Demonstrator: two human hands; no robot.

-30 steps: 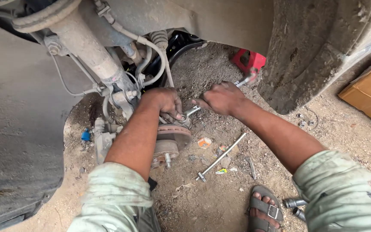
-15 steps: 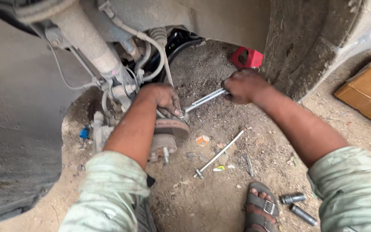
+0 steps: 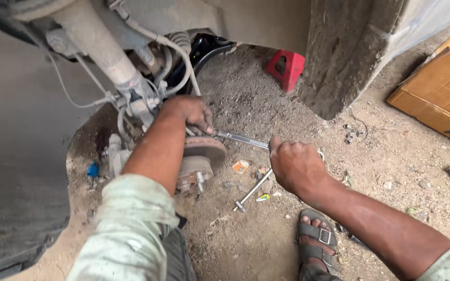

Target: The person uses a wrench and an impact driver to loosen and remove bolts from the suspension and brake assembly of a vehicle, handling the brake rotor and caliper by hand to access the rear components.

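Head view: your left hand (image 3: 191, 112) sits on top of the brake disc (image 3: 204, 151), fingers curled down over the wrench (image 3: 246, 139) head end where it meets the hub; can't tell how tight that grip is. Your right hand (image 3: 298, 166) is closed round the wrench's far end, fist tight, knuckles up. The wrench runs near level btwn both hands, just above the dirt floor (image 3: 381, 156). A long T-bar (image 3: 253, 190) lies on the dirt below the right hand. Red jack stand (image 3: 286, 67) sits further back, cardboard box (image 3: 438, 99) at right, your sandalled foot (image 3: 316, 242) at bottom.
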